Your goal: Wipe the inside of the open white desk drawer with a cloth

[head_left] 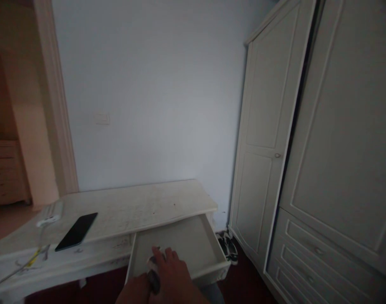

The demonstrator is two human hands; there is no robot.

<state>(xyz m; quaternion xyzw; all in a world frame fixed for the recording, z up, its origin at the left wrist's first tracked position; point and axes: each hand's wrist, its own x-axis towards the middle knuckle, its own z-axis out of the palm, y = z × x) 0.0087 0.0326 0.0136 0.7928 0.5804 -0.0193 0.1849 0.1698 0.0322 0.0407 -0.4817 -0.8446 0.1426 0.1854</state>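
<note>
My right hand is closed over a small grey-and-whitish thing, perhaps soft, whose kind I cannot make out. Beside it on the left, my left hand presses against the same thing, its fingers mostly hidden. Both hands are above the pulled-out drawer of a white desk. The visible part of the drawer's pale bottom is bare. Left of the drawer, a black phone or tablet lies flat at the desk's front edge.
A white power strip lies on the desk's left end, with a cable and something yellow in front. Black-and-white shoes stand on the floor right of the drawer. A white wardrobe rises at the right.
</note>
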